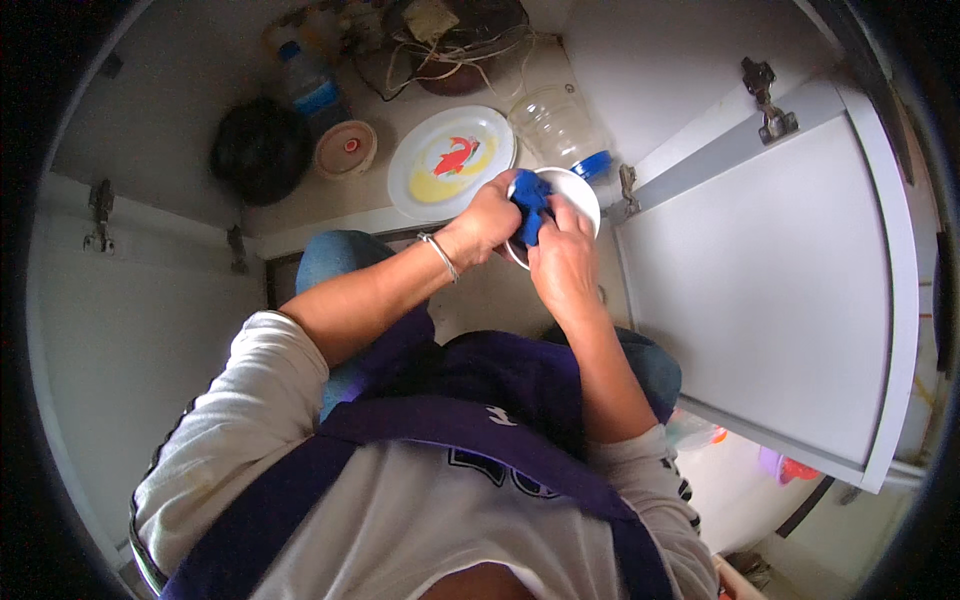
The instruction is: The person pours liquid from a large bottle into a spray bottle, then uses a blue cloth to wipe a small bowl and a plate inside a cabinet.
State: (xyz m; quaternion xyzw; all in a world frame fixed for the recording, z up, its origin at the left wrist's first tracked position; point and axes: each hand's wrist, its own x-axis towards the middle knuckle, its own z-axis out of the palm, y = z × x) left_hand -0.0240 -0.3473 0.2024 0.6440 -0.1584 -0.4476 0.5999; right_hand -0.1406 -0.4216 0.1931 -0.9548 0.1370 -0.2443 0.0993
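A white bowl [581,193] is held up in front of the cabinet opening, its mouth tilted towards me. My left hand [489,219] grips the bowl's left rim, its thumb near a blue cloth [531,199]. Inside the bowl, the fingers of my right hand [564,255] press on that bunched cloth. Just beyond the hands lies an oval white plate [420,150] with a red fish design. A clear plastic jar [551,124] with a blue lid [592,165] lies on its side behind the bowl. Part of the bowl's underside is hidden by my hands.
On the cabinet floor stand a round lidded container [345,150], a dark round object [261,152] and a plastic bottle [311,86]. Tangled cables [442,54] lie at the back. Open cabinet doors flank me: the left door [112,300] and the right door [757,285].
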